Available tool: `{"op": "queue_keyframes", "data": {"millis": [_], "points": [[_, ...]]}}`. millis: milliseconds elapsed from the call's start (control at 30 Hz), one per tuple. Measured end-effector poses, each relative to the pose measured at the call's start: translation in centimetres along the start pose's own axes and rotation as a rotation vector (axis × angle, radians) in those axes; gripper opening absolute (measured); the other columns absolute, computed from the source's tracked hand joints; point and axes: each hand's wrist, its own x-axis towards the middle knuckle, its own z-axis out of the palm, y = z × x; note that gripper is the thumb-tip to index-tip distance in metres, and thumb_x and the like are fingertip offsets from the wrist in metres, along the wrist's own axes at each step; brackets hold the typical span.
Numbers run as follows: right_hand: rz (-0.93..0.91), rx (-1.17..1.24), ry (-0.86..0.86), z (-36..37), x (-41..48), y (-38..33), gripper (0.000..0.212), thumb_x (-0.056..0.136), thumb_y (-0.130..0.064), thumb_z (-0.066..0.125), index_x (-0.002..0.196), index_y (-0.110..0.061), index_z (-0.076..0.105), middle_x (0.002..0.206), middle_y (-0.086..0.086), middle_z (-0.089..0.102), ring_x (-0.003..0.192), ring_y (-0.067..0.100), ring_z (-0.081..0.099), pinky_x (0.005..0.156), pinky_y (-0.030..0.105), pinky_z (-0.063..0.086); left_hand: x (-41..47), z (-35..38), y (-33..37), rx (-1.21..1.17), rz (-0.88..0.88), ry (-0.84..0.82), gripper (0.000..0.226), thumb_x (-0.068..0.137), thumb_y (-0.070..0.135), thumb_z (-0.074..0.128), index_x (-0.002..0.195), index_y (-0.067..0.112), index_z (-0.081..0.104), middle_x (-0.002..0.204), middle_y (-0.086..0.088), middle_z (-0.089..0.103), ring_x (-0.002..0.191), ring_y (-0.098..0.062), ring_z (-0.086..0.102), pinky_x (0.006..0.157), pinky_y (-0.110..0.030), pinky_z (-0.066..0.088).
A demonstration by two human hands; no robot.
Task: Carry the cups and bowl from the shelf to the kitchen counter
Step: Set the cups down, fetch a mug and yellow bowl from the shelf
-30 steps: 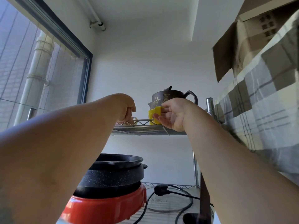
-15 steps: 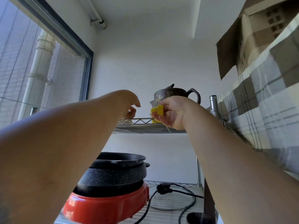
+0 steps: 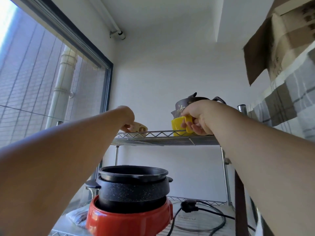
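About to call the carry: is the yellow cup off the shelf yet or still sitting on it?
Still on it. The yellow cup stands upright with its base behind the wire shelf rail, right hand closed around its handle.

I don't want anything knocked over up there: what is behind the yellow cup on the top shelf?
A dark brown teapot stands right behind the yellow cup. The right hand, gripping the cup's handle, covers the teapot's right side and base.

The right hand (image 3: 198, 119) has hooked the yellow cup (image 3: 179, 127) by its handle.
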Motion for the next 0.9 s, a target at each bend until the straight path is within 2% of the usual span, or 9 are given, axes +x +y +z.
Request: {"op": "queue_keyframes", "data": {"millis": [133,167,233,333,433,500,633,767,900], "points": [[-0.006,-0.022,0.007,0.0,-0.2,0.5,0.025,0.097,-0.03,0.046,0.084,-0.01,0.055,0.065,-0.001,0.055,0.032,0.007,0.045,0.03,0.01,0.036,0.1,-0.1,-0.1,0.083,0.008,-0.003,0.015,0.097,0.001,0.045,0.086,0.009,0.051,0.079,-0.008,0.054,0.065,-0.017,0.057,0.057,-0.023,0.059],[-0.015,-0.013,0.014,0.2,-0.3,0.6,0.023,0.098,-0.03,0.045,0.085,-0.012,0.053,0.064,-0.001,0.054,0.028,0.008,0.046,0.03,0.01,0.037,-0.3,0.0,0.1,0.067,-0.005,-0.011,0.01,0.097,0.001,0.047,0.095,0.004,0.057,0.085,-0.01,0.057,0.072,-0.02,0.06,0.068,-0.024,0.06],[-0.036,0.014,0.026,0.6,-0.5,0.8,0.021,0.098,-0.031,0.044,0.088,-0.014,0.052,0.065,0.0,0.054,0.024,0.011,0.05,0.031,0.013,0.042,-0.2,0.1,-0.1,0.083,-0.028,0.002,0.025,0.096,0.002,0.051,0.119,-0.008,0.056,0.101,-0.017,0.06,0.089,-0.023,0.061,0.091,-0.029,0.054],[-0.062,0.051,0.046,1.1,-0.6,1.1,0.029,0.097,-0.035,0.046,0.08,-0.012,0.052,0.065,0.002,0.056,0.035,0.014,0.058,0.032,0.017,0.046,0.4,-0.3,-0.4,-0.02,-0.094,-0.025,0.038,0.095,0.005,0.055,0.131,-0.007,0.049,0.122,-0.02,0.061,0.103,-0.025,0.062,0.088,-0.036,0.055],[-0.092,0.077,0.056,1.6,-1.3,0.7,0.034,0.094,-0.039,0.05,0.072,-0.013,0.05,0.064,0.002,0.055,0.047,0.013,0.056,0.032,0.016,0.045,0.5,-1.4,-0.8,-0.131,-0.063,-0.001,0.04,0.094,0.004,0.058,0.131,-0.007,0.048,0.09,-0.015,0.054,0.083,-0.022,0.055,0.099,-0.037,0.05],[-0.123,0.108,0.066,2.0,-2.0,0.1,0.033,0.093,-0.037,0.05,0.07,-0.014,0.048,0.063,0.001,0.055,0.048,0.013,0.054,0.033,0.015,0.045,0.1,-2.4,-0.9,-0.253,-0.032,-0.013,0.031,0.094,0.003,0.057,0.122,-0.006,0.05,0.082,-0.013,0.049,0.068,-0.02,0.053,0.09,-0.038,0.057],[-0.199,0.248,0.049,2.8,-4.0,-0.2,0.021,0.093,-0.032,0.049,0.079,-0.016,0.048,0.065,-0.003,0.051,0.046,0.009,0.05,0.036,0.014,0.043,-2.5,-5.2,-1.6,-0.491,0.033,-0.037,0.006,0.093,0.003,0.058,0.098,0.001,0.055,0.091,-0.012,0.056,0.061,-0.012,0.055,0.043,-0.031,0.059],[-0.286,0.349,0.038,3.9,-6.6,1.2,0.023,0.093,-0.033,0.052,0.075,-0.017,0.049,0.065,-0.002,0.053,0.028,0.007,0.049,0.036,0.013,0.042,-6.2,-7.7,-3.5,-0.666,0.105,-0.025,0.007,0.09,0.003,0.06,0.091,0.005,0.054,0.09,-0.01,0.051,0.068,-0.012,0.057,0.047,-0.031,0.059],[-0.338,0.273,0.138,5.4,-10.2,4.2,0.032,0.089,-0.041,0.058,0.069,-0.016,0.056,0.063,-0.001,0.061,0.029,0.007,0.054,0.035,0.017,0.048,-11.6,-9.4,-8.0,-0.798,0.114,-0.106,0.015,0.086,0.003,0.063,0.1,0.0,0.056,0.091,-0.011,0.05,0.072,-0.015,0.06,0.057,-0.035,0.06]]}}
